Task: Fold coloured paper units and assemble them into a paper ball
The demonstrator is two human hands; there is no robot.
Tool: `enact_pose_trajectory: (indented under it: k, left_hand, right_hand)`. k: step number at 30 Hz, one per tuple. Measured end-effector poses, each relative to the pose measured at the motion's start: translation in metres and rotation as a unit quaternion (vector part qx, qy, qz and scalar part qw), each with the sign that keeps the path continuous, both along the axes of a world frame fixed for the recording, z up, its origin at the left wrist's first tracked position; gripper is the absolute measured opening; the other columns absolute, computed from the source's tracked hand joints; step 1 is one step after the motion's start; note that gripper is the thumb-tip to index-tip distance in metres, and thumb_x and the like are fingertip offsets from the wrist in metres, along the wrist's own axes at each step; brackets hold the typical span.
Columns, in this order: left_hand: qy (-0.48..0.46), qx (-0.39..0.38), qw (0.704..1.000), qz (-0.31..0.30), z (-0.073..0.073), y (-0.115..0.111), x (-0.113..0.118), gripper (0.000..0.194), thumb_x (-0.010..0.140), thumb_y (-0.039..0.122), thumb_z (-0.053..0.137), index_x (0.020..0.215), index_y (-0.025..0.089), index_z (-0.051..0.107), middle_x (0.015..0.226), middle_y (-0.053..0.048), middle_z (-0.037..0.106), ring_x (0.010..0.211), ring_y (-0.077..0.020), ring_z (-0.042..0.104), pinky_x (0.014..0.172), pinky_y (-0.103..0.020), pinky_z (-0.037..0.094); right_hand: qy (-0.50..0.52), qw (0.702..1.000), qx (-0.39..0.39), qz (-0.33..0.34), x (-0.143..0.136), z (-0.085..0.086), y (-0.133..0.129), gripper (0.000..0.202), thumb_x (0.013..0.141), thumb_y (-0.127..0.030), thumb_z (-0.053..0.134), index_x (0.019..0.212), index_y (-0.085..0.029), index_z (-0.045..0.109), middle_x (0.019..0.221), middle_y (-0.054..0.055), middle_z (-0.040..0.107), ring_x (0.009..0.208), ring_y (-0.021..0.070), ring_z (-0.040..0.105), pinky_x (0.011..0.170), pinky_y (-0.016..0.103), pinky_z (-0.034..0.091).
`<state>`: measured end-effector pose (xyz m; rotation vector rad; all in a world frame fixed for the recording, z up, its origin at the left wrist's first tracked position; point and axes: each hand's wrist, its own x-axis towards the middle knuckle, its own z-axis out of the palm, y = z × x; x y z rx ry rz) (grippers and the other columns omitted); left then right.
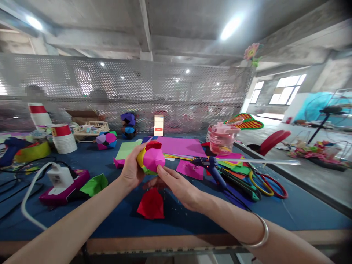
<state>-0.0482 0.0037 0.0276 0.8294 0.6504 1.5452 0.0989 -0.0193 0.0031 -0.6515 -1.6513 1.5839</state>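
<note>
Nearest, a red paper piece (150, 206) lies on the blue surface (118, 216). Just past it, in the middle, the left hand (132, 167) curls around a colorful paper ball (154, 158), and the right hand (178, 184) pinches its right side. Farther right lies a blue glue gun (212, 168).

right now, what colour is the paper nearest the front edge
The paper is red; head view.

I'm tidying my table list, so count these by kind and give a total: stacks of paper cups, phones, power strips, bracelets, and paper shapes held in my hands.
Stacks of paper cups: 2
Phone: 1
Power strip: 1
Bracelet: 1
Paper shape held in your hands: 1
Total: 6
</note>
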Motion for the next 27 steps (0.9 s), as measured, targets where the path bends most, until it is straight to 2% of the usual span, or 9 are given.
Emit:
enact_pose_trajectory:
  k: [3,5,11,14,17,21,27]
  left_hand:
    - [0.013,-0.013,1.000,-0.015,-0.003,0.002,-0.001,0.033,0.077,0.036,0.062,0.101,0.015,0.071,0.065,-0.001,0.067,0.052,-0.0150,0.058,0.051,-0.026,0.046]
    - [0.015,-0.017,1.000,-0.013,-0.003,0.004,-0.002,0.028,0.076,0.033,0.062,0.095,0.014,0.071,0.065,-0.001,0.067,0.052,-0.0150,0.058,0.048,-0.025,0.044]
    - [0.009,-0.025,0.998,-0.053,0.001,0.007,-0.008,0.026,0.075,0.023,0.056,0.094,0.013,0.071,0.076,-0.005,0.072,0.063,-0.0188,0.065,0.059,-0.029,0.052]
    - [-0.002,-0.046,0.996,-0.077,0.005,0.004,-0.009,0.029,0.076,0.023,0.052,0.095,0.014,0.071,0.080,-0.008,0.073,0.068,-0.0224,0.067,0.063,-0.035,0.056]
    - [-0.005,-0.047,0.993,-0.106,0.007,0.002,-0.009,0.028,0.082,0.031,0.053,0.096,0.016,0.072,0.086,-0.010,0.074,0.074,-0.0258,0.069,0.066,-0.040,0.057]
    - [0.022,-0.045,0.988,-0.146,0.003,0.004,-0.013,0.033,0.085,0.037,0.058,0.109,0.019,0.071,0.098,-0.012,0.075,0.082,-0.0277,0.070,0.069,-0.042,0.058]
    - [0.055,-0.048,0.982,-0.177,-0.005,0.007,-0.020,0.032,0.087,0.041,0.061,0.108,0.020,0.072,0.100,-0.013,0.075,0.088,-0.0289,0.071,0.069,-0.040,0.058]
  right_hand:
    - [0.007,0.999,-0.008,-0.032,0.002,0.002,0.002,0.046,0.091,-0.060,0.054,0.111,-0.020,0.065,0.090,0.006,0.074,0.079,0.0187,0.070,0.079,0.034,0.054]
    - [0.007,0.998,-0.010,-0.061,0.004,0.003,0.004,0.044,0.090,-0.057,0.057,0.114,-0.021,0.063,0.102,0.007,0.073,0.081,0.0175,0.069,0.074,0.031,0.055]
    - [0.032,0.992,-0.015,-0.118,0.008,0.004,0.014,0.042,0.090,-0.051,0.057,0.120,-0.022,0.058,0.119,0.010,0.065,0.086,0.0179,0.067,0.067,0.030,0.055]
    - [0.028,0.993,-0.003,-0.118,0.010,0.006,0.017,0.044,0.089,-0.047,0.059,0.126,-0.022,0.056,0.119,0.010,0.065,0.087,0.0177,0.067,0.068,0.029,0.055]
    - [0.018,0.992,0.018,-0.121,0.012,0.007,0.020,0.047,0.090,-0.045,0.060,0.129,-0.020,0.054,0.111,0.010,0.068,0.090,0.0185,0.067,0.068,0.028,0.053]
    - [0.014,0.993,0.029,-0.115,0.015,0.006,0.024,0.048,0.091,-0.048,0.058,0.130,-0.021,0.054,0.112,0.010,0.067,0.090,0.0186,0.067,0.066,0.027,0.052]
    - [0.007,0.993,0.030,-0.112,0.016,0.003,0.026,0.047,0.093,-0.044,0.055,0.133,-0.020,0.051,0.110,0.010,0.068,0.086,0.0171,0.066,0.067,0.027,0.050]
